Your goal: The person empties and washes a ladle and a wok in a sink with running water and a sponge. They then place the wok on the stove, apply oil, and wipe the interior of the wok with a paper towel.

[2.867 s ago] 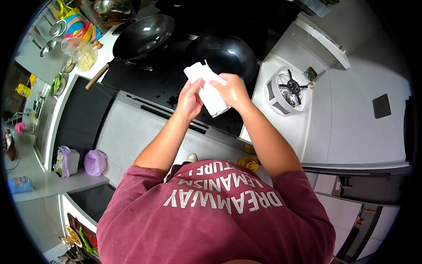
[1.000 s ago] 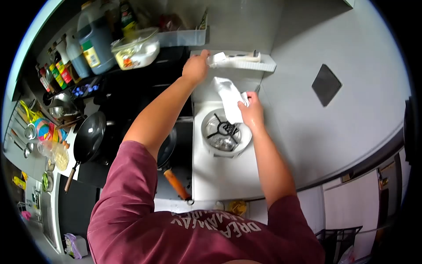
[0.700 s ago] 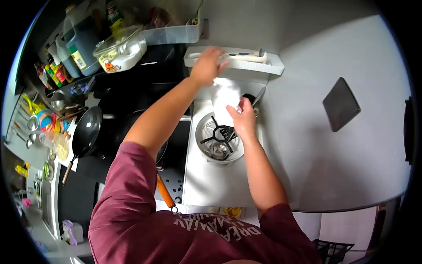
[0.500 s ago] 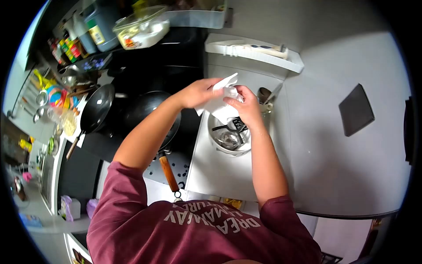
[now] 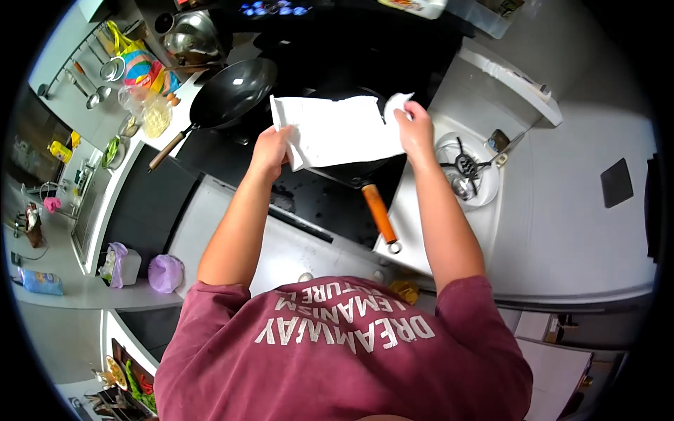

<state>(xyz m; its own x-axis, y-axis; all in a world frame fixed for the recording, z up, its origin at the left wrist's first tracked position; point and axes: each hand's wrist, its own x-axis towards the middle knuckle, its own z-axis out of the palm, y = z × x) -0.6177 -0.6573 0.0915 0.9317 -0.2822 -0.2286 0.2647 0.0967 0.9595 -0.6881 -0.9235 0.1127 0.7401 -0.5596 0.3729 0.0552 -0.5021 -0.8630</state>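
The place is a kitchen. A glossy black cooktop point(image 5: 309, 200) carries a round black wok with a wooden handle point(image 5: 235, 91) towards its left edge, and steel ladles point(image 5: 93, 100) hang on the wall beyond the white counter's far-left corner.

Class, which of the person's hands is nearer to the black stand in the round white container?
Right. The right hand, at one end of the white sheet, is left of the black stand; the left hand, at the sheet's other end, is much farther left.
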